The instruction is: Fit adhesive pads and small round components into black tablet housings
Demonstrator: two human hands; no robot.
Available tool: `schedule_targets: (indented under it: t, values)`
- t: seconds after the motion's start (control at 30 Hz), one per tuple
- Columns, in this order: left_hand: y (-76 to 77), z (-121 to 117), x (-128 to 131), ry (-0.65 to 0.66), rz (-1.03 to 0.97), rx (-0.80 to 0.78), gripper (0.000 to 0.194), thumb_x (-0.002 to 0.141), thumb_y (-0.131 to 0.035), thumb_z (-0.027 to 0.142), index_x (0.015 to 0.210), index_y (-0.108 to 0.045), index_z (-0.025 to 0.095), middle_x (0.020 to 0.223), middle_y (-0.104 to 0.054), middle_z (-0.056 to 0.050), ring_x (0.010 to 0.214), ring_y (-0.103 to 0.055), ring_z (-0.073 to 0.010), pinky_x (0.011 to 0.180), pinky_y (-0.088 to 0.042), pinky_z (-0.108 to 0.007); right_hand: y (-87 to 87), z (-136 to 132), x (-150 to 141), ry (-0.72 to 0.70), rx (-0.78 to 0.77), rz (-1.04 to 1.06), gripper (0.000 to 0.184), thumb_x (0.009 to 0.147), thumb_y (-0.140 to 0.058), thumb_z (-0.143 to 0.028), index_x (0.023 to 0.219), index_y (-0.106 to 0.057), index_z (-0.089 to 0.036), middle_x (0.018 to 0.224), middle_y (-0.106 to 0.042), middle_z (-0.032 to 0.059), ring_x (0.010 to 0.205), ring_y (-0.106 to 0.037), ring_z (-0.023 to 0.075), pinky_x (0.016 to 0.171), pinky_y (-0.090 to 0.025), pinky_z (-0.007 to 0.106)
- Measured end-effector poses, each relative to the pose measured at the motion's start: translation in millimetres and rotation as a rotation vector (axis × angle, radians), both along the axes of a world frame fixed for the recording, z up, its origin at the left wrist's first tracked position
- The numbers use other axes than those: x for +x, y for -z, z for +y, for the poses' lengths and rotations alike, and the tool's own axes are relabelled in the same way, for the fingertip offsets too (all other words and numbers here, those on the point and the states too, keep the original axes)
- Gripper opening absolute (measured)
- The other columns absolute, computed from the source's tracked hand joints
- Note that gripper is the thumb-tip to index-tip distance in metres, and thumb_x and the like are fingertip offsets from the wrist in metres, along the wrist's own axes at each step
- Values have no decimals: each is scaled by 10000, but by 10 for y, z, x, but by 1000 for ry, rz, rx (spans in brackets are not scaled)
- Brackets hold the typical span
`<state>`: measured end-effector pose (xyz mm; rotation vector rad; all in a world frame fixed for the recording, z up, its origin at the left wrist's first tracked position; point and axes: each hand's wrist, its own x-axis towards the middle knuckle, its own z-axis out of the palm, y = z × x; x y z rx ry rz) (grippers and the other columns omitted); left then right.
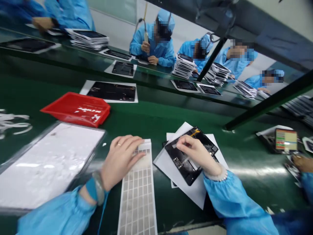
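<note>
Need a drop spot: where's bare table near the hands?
Bare: between red tray and white papers, beyond the label sheet; also between those papers and the small screen. Crowded: left side, with white board, tray, left hand and sheet.

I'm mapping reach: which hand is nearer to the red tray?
Left: the left hand is over the gridded sheet, in front and right of the red tray; the right hand is farther right, over the dark panel.
</note>
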<state>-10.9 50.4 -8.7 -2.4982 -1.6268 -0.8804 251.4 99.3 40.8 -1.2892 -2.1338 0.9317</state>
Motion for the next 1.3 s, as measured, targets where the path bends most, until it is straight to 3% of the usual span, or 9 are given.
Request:
schedule_targets:
  t: [0.07, 0.13, 0.3, 0.6, 1.3]
  values:
    - [-68, -67, 225, 192, 81, -3, 218, 956, -427, 319, 1053, -600, 229, 1076, -669, -40, 1025, -569, -236, 906, -369, -396, 76, -70, 224, 39, -117, -46, 149, 839, -590, -276, 725, -611, -182, 785, -636, 13, 787, -578, 159, 751, -443, 295]
    - [-74, -107, 478, 339, 176, -32, 180, 940, -453, 240, 1040, -601, 219, 1096, -665, -32, 1016, -572, -225, 889, -383, -369, 208, -138, 326, 73, -119, -118, 142, 827, -609, -251, 702, -624, -187, 774, -641, 13, 827, -559, 175, 807, -423, 325]
    - [108, -60, 850, 430, 330, -63, 329, 901, -495, 151, 1224, -527, 201, 1244, -598, -67, 1112, -541, -238, 920, -389, -373, 467, -214, 302, 180, -16, -217, 138, 843, -596, -238, 721, -652, -206, 845, -620, 34, 929, -506, 206, 886, -394, 383]
    - [142, 11, 844, 450, 302, -117, 302, 908, -537, 209, 1210, -550, 213, 1198, -620, -47, 1096, -546, -250, 907, -397, -382, 525, -231, 267, 282, -23, -229, 156, 846, -586, -263, 714, -660, -227, 885, -599, 39, 982, -460, 233, 912, -344, 430]
    - [139, 48, 835, 504, 253, -11, 243, 913, -489, 193, 1140, -574, 173, 1205, -625, -44, 1111, -530, -226, 948, -383, -359, 466, -213, 239, 278, -76, -243, 147, 842, -607, -230, 709, -668, -221, 872, -593, 28, 966, -460, 221, 914, -317, 421]
